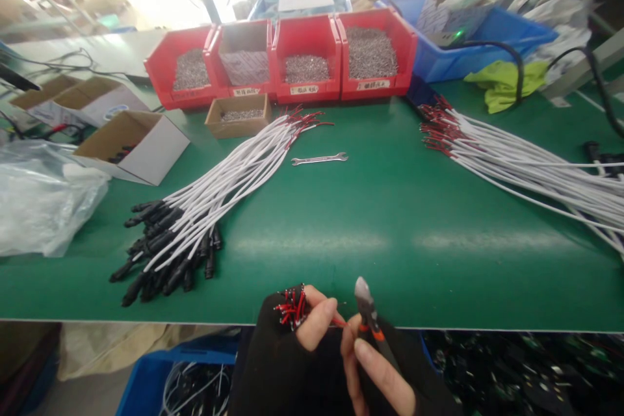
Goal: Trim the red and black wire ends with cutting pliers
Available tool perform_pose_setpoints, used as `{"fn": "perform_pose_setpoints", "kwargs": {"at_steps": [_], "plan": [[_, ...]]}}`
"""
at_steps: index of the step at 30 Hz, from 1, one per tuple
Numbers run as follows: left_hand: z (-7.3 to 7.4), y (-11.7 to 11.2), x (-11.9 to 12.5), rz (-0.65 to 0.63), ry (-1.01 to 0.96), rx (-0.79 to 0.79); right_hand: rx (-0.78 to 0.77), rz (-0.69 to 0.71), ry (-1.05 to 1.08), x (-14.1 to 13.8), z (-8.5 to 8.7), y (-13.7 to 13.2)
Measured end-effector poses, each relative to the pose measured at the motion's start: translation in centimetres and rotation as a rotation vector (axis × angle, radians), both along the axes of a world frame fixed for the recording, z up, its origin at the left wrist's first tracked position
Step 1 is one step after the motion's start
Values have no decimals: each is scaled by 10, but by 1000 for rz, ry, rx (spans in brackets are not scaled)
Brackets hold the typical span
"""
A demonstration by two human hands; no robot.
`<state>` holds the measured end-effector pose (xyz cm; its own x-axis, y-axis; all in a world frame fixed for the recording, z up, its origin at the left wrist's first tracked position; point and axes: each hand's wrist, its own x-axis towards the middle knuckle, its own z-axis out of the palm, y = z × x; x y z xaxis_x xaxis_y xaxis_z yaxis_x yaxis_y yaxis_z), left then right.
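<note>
My left hand [297, 338], in a black fingerless glove, is closed round a bunch of red and black wire ends [291, 307] at the near table edge. Its thumb and finger pinch one red wire toward the right. My right hand [377, 364] is closed on small cutting pliers [366, 311] with orange-black handles, jaws pointing up and shut, just right of the wire ends. Both hands hover over the front edge of the green table [370, 234].
A bundle of white cables with black plugs [195, 221] lies at left, another white bundle [526, 169] at right. A wrench [319, 159] lies mid-table. Red bins [302, 58] of small metal parts, cardboard boxes [131, 143], a plastic bag [39, 198] and blue crates [468, 39] ring the back.
</note>
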<state>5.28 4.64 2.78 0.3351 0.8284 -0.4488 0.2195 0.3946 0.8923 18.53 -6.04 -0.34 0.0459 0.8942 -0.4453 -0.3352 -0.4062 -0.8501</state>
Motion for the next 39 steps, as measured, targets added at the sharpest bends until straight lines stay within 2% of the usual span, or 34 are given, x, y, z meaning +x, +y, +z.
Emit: {"fn": "perform_pose_setpoints", "kwargs": {"at_steps": [2, 5, 8, 11, 13, 16, 18, 22, 26, 30, 34, 36, 39], "plan": [[-1, 0, 0, -6, -3, -1, 82, -105, -57, -1, 7, 10], [-2, 2, -1, -9, -18, -11, 201, -246, -277, -7, 16, 24], [-6, 4, -4, -57, -17, 36, 234, -238, -470, -19, 19, 31], [-9, 5, -7, -146, -36, 48, 233, -318, -701, -27, 17, 32], [-9, 5, -8, -157, -82, 17, 181, -273, -721, -24, 16, 33], [-10, 3, -6, -63, -137, 2, 135, -52, -624, -14, 18, 36], [-11, 2, -5, -14, -159, -2, 139, -5, -631, -8, 20, 36], [-15, 5, -5, -66, -134, -11, 165, 7, -646, 0, 23, 34], [-18, 7, -7, -111, -59, 65, 216, 19, -659, 16, 22, 35], [-21, 5, -9, -153, -45, 107, 374, -23, -919, 28, 10, 36], [-21, 5, -9, -211, -140, 153, 527, -68, -1164, 13, 1, 37], [-19, 6, -8, -215, -174, 188, 583, -45, -1174, 2, 3, 40], [-16, 8, -7, -219, -147, 174, 556, -47, -1125, -6, 4, 44]]}}
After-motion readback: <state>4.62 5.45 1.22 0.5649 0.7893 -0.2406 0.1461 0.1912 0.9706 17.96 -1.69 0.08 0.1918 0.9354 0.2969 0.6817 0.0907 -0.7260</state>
